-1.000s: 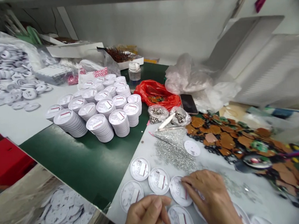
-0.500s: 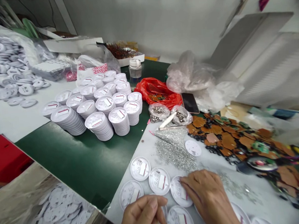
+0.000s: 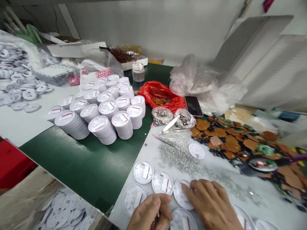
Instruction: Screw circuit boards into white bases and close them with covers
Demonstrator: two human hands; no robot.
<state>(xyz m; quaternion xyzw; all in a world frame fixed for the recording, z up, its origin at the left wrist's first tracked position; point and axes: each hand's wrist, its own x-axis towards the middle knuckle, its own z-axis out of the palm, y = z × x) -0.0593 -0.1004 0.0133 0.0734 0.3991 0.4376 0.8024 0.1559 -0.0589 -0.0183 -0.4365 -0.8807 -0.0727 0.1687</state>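
My left hand [image 3: 150,217] is closed, its fingers curled around small dark metal pieces [image 3: 157,218] that show only in part. Beside it, my right hand [image 3: 212,207] lies over the work sheet with its fingers apart. Its index fingertip touches a round white plastic cover [image 3: 180,199]; the thumb is hidden. More such covers, each with a white rectangular piece, lie face up around my hands, among them one cover [image 3: 162,183] between the hands and another [image 3: 143,172] farther off. Another cover [image 3: 183,225] sits between my wrists, partly out of frame.
Stacks of white covers [image 3: 102,129] stand on the green table [image 3: 94,168]. Ahead lie a heap of small silver parts [image 3: 177,157], bags of metal parts [image 3: 184,119], a red bag [image 3: 159,93] and a phone [image 3: 194,106]. Brown boards [image 3: 231,142] spread rightward. A box of white pieces [image 3: 63,219] sits lower left.
My right hand's fingers have spread from a closer bunch, its index finger still at the same cover. My left hand has turned slightly, showing the small pieces. The view has shifted slightly.
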